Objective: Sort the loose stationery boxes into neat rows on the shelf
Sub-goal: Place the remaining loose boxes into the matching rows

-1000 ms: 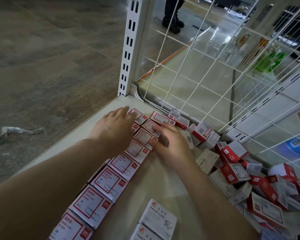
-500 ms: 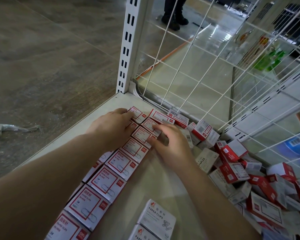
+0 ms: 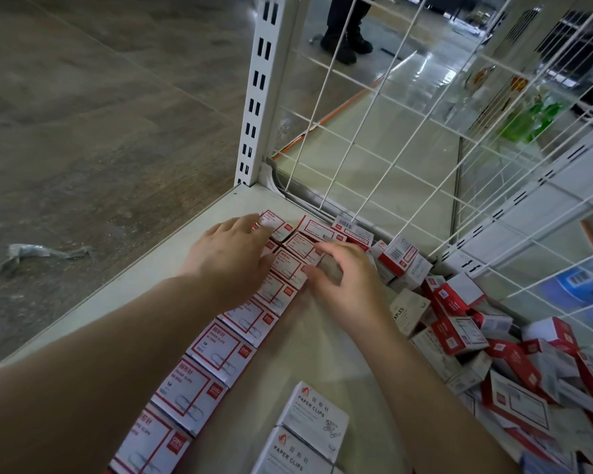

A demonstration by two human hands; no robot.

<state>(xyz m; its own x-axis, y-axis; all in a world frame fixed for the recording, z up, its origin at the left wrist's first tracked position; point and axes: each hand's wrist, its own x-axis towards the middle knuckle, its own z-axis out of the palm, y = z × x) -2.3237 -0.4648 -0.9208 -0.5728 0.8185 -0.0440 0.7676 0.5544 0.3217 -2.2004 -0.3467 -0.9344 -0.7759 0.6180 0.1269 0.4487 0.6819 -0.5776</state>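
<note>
Head view: squaring up the far end of the row of red-and-white boxes on the shelf, left hand flat and spread over it, right hand curled loosely at its right edge, gripping nothing visible. Next, probably a reach right of the right hand into the loose pile for another box to butt against the row. Readable: "PAPER CLIPS" on the white boxes near the right forearm, "...APLES" on a beige box

Since a second ago the left hand has slid back from the far red-and-white boxes, baring the end one beyond its fingertips. The right hand has curled its fingers over the adjoining box beside its grip.
</note>
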